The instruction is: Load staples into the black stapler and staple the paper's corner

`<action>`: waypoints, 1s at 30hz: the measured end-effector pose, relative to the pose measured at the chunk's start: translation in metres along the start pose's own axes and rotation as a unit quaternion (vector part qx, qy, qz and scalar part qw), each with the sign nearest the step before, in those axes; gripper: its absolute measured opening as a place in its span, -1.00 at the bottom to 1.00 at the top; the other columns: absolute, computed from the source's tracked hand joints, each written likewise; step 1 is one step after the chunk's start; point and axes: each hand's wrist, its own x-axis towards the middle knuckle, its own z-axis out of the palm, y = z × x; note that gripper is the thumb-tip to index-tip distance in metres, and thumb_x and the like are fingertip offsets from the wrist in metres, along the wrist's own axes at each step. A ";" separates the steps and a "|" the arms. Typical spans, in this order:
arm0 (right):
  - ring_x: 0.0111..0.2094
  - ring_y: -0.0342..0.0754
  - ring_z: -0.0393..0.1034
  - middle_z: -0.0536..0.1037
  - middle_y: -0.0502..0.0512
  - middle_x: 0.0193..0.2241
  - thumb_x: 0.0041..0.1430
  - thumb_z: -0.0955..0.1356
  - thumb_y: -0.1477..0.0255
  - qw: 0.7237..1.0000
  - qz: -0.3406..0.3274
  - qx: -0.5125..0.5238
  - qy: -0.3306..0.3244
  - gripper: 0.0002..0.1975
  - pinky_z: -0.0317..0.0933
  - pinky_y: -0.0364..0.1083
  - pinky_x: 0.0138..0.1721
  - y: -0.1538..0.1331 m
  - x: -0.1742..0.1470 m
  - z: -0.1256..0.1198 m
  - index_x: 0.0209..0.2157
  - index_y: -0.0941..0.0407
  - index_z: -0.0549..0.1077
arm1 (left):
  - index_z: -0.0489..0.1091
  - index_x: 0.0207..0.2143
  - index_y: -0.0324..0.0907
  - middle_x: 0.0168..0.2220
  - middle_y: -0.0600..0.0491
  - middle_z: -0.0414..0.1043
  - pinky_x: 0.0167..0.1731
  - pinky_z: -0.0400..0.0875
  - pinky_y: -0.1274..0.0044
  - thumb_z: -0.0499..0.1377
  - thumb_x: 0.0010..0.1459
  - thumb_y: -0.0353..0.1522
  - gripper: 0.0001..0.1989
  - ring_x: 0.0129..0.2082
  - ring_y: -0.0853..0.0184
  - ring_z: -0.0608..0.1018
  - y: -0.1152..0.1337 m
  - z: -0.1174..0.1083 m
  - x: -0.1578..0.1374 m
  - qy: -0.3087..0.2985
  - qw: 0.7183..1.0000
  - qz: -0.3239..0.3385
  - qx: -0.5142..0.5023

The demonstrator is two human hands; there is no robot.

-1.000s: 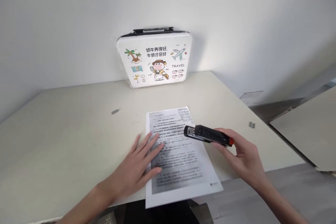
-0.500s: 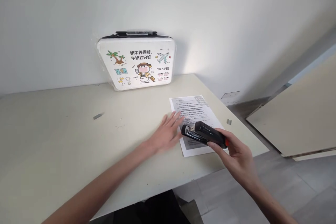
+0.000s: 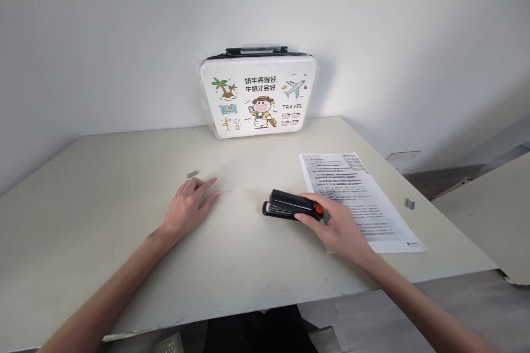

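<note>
A black stapler (image 3: 290, 205) with an orange-red part at its rear is gripped in my right hand (image 3: 337, 226), its front end pointing left. The stapler is above or on the table, left of a printed sheet of paper (image 3: 360, 193); my right hand covers part of the sheet's left side. My left hand (image 3: 186, 207) is over the table at the left, thumb and index finger apart, with nothing seen in it. Just beyond its fingers lies a small grey strip of staples (image 3: 192, 174). Tiny loose bits, perhaps staples, are scattered right of my left fingertips.
Against the wall stands a white case (image 3: 260, 94) with a black handle, cartoon prints and clear wrapping. Small grey pieces (image 3: 409, 203) lie right of the paper. The pale table (image 3: 232, 276) ends at a front edge above my dark-clothed lap.
My left hand has left the paper and moved left, toward the grey strip. My right hand has carried the stapler left, off the middle of the sheet. The view has turned left.
</note>
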 end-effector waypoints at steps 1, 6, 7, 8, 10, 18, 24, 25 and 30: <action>-0.27 0.03 0.55 0.69 0.10 -0.11 0.30 0.41 0.14 1.000 -0.003 -0.001 -0.010 -0.65 0.38 -0.09 -0.45 -0.004 0.007 0.007 0.01 0.02 0.57 | 0.44 0.27 -0.09 -0.15 -0.08 0.37 0.02 0.50 0.18 0.01 0.47 -0.16 -0.54 -0.14 0.13 0.51 -0.002 0.004 0.005 -0.007 1.000 0.000 0.001; -0.33 -0.01 0.51 0.69 0.08 -0.13 0.30 0.40 0.15 1.000 0.003 0.009 -0.029 -0.66 0.35 -0.08 -0.43 -0.016 0.030 0.035 0.01 0.01 0.56 | 0.52 0.22 -0.03 -0.16 -0.07 0.33 0.01 0.46 0.16 -0.04 0.48 -0.14 -0.53 -0.20 0.15 0.48 0.002 0.008 0.016 -0.058 0.998 0.001 0.005; -0.31 0.01 0.52 0.69 0.08 -0.12 0.30 0.41 0.16 0.999 0.007 0.012 -0.030 -0.66 0.35 -0.08 -0.42 -0.018 0.032 0.038 0.01 0.02 0.56 | 0.53 0.21 -0.02 -0.17 -0.07 0.33 0.01 0.45 0.17 -0.05 0.48 -0.15 -0.53 -0.20 0.16 0.47 0.002 0.007 0.015 -0.061 0.998 0.003 0.002; -0.27 0.02 0.53 0.69 0.09 -0.10 0.29 0.41 0.17 0.999 0.009 0.016 -0.033 -0.67 0.36 -0.08 -0.41 -0.020 0.033 0.042 0.01 0.02 0.56 | 0.54 0.20 -0.02 -0.17 -0.07 0.33 0.02 0.45 0.18 -0.05 0.48 -0.15 -0.54 -0.20 0.17 0.47 0.002 0.006 0.014 -0.060 0.998 0.003 -0.003; -0.18 0.06 0.55 0.68 0.10 -0.08 0.28 0.41 0.19 0.999 0.009 0.026 -0.044 -0.67 0.37 -0.08 -0.38 -0.023 0.035 0.048 0.01 0.02 0.56 | 0.57 0.15 -0.02 -0.18 -0.06 0.35 0.03 0.44 0.20 -0.02 0.47 -0.16 -0.56 -0.20 0.18 0.49 0.000 0.005 0.010 -0.046 0.999 -0.004 -0.026; -0.19 0.02 0.53 0.67 0.06 -0.14 0.29 0.42 0.22 0.991 -0.015 0.043 -0.125 -0.72 0.38 -0.07 -0.27 -0.030 0.031 0.066 -0.02 0.01 0.55 | 0.66 -0.18 -0.01 -0.18 0.03 0.50 -0.25 0.47 0.44 0.22 0.34 -0.13 -0.75 -0.32 0.31 0.51 -0.002 0.006 0.009 -0.022 0.978 -0.113 -0.172; -0.18 0.02 0.52 0.67 0.05 -0.13 0.28 0.42 0.25 0.991 -0.024 0.026 -0.132 -0.73 0.39 -0.06 -0.22 -0.030 0.030 0.066 -0.01 0.00 0.55 | 0.63 -0.27 -0.04 -0.17 0.06 0.51 -0.21 0.48 0.46 0.25 0.31 -0.19 -0.81 -0.31 0.34 0.51 0.000 0.009 0.010 -0.020 0.972 -0.127 -0.195; -0.18 0.02 0.52 0.67 0.06 -0.13 0.28 0.42 0.25 0.990 -0.025 0.021 -0.135 -0.72 0.39 -0.06 -0.23 -0.030 0.031 0.066 -0.01 0.00 0.55 | 0.62 -0.27 -0.05 -0.15 0.06 0.51 -0.21 0.48 0.46 0.25 0.31 -0.20 -0.81 -0.31 0.34 0.51 0.000 0.009 0.010 -0.018 0.972 -0.123 -0.198; -0.16 0.04 0.52 0.66 0.09 -0.09 0.32 0.38 0.25 0.988 -0.036 -0.002 -0.153 -0.72 0.40 -0.05 -0.26 -0.031 0.031 0.063 0.02 0.00 0.52 | 0.61 -0.18 -0.07 -0.13 0.03 0.52 -0.19 0.49 0.43 0.26 0.31 -0.19 -0.81 -0.29 0.30 0.52 0.001 0.010 0.009 -0.008 0.975 -0.128 -0.182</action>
